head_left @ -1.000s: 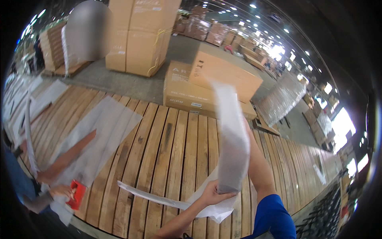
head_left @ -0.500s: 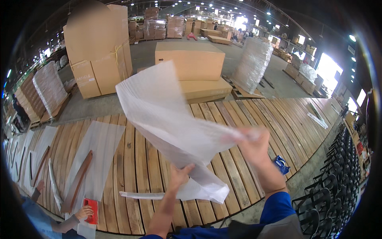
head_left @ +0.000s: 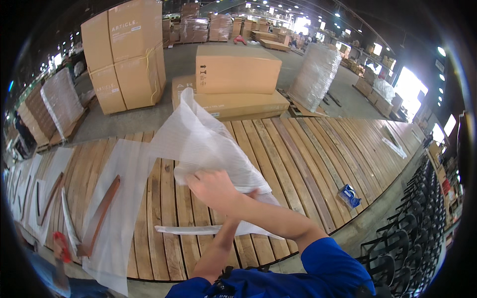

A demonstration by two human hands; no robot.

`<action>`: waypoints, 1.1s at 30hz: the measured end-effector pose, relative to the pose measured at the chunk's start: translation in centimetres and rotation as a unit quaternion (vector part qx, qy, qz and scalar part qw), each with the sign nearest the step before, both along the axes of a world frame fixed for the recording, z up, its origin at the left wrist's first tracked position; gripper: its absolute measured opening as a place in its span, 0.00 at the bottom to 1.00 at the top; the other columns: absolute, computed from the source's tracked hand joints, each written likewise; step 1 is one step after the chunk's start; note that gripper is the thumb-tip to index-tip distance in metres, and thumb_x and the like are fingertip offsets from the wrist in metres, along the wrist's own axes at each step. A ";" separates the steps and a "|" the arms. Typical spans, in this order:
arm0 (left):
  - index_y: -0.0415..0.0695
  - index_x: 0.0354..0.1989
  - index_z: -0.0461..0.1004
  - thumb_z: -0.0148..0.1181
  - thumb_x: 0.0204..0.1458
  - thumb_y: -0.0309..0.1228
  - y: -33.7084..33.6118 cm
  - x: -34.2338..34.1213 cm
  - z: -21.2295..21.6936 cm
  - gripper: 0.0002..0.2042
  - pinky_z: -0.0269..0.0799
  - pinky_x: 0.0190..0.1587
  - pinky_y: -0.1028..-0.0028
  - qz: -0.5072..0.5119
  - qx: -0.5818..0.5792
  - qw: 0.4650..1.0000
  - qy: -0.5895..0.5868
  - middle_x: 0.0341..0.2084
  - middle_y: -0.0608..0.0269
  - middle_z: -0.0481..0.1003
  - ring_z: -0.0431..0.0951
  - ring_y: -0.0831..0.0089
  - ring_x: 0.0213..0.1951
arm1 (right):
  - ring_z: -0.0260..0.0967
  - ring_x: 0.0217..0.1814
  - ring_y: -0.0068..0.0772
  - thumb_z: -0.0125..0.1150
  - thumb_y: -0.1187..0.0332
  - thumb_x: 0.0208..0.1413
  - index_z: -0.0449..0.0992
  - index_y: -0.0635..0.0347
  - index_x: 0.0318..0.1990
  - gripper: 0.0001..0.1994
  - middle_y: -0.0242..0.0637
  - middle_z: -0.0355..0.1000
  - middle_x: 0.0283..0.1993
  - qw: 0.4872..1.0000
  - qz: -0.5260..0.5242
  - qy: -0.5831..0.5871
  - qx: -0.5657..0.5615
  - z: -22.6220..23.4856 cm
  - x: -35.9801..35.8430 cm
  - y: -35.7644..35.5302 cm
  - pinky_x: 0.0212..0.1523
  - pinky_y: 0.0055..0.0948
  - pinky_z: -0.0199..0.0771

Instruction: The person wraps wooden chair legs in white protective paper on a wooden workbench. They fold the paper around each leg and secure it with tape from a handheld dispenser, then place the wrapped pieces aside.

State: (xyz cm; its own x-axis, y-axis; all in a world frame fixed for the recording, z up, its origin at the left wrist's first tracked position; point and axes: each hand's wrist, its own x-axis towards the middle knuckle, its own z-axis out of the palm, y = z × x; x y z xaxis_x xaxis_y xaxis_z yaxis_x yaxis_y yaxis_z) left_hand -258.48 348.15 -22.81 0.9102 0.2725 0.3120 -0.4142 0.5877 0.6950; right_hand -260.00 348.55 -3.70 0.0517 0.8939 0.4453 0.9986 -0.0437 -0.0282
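Both my hands work on a white translucent foam sheet (head_left: 208, 134), which is bunched and twisted over the slatted wooden table (head_left: 308, 179). My right hand (head_left: 211, 187) is closed on the sheet, its arm crossing over my left wrist. Behind that forearm, my left hand (head_left: 255, 193) is mostly hidden; the bit of it that shows presses on the sheet's lower right end. A narrow white-wrapped strip (head_left: 184, 230) lies on the slats and passes behind my left forearm. More white foam shows under my right forearm.
To the left, a flat foam sheet (head_left: 119, 198) carries a curved brown wooden piece (head_left: 102, 213); several similar pieces lie beyond. A co-worker's hand (head_left: 62, 248) holds a red tape dispenser. A blue tape dispenser (head_left: 349, 196) sits at right. Cartons (head_left: 238, 72) stand behind the table.
My right hand has swung left across my left arm, carrying the foam sheet over. The sheet's raised part has folded and dropped. The co-worker's red dispenser has moved left.
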 end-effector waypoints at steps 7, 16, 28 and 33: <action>0.43 0.66 0.63 0.44 0.70 0.49 1.2 -3.2 7.1 0.26 0.64 0.65 0.63 0.092 -0.196 0.970 -0.107 0.60 0.64 0.71 0.69 0.66 0.63 | 0.76 0.28 0.43 0.68 0.62 0.55 0.84 0.53 0.36 0.06 0.37 0.78 0.28 0.966 0.148 0.165 0.131 6.4 -0.5 -6.0 0.30 0.32 0.76; 0.45 0.65 0.64 0.51 0.67 0.43 -1.1 -5.5 7.6 0.23 0.61 0.67 0.61 0.083 -0.382 0.919 0.047 0.61 0.63 0.71 0.70 0.64 0.62 | 0.74 0.33 0.30 0.52 0.58 0.68 0.78 0.56 0.35 0.15 0.36 0.76 0.30 0.659 -0.065 0.731 -0.166 -5.1 12.0 -0.6 0.40 0.28 0.74; 0.41 0.59 0.68 0.64 0.57 0.33 -2.2 -8.3 7.6 0.23 0.63 0.66 0.59 0.148 -0.161 0.972 -0.083 0.55 0.60 0.73 0.71 0.65 0.60 | 0.76 0.39 0.30 0.56 0.58 0.70 0.77 0.61 0.40 0.14 0.38 0.78 0.38 0.701 -0.062 0.708 0.053 2.2 7.6 -4.0 0.43 0.31 0.78; 0.34 0.50 0.74 0.74 0.49 0.23 -1.6 -8.0 10.2 0.21 0.74 0.55 0.67 0.156 0.103 0.982 0.003 0.45 0.57 0.78 0.79 0.66 0.48 | 0.77 0.39 0.34 0.62 0.63 0.66 0.79 0.65 0.35 0.13 0.41 0.79 0.37 0.780 -0.056 0.533 0.324 -0.7 1.9 -12.2 0.42 0.35 0.78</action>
State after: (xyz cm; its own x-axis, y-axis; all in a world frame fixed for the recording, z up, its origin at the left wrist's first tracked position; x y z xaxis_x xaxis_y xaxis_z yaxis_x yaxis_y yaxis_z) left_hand -266.52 346.52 -12.60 0.7941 0.4700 0.3854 -0.5479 0.2792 0.7885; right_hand -258.11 336.38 -4.43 0.7627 0.4621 0.4525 0.3844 0.2388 -0.8917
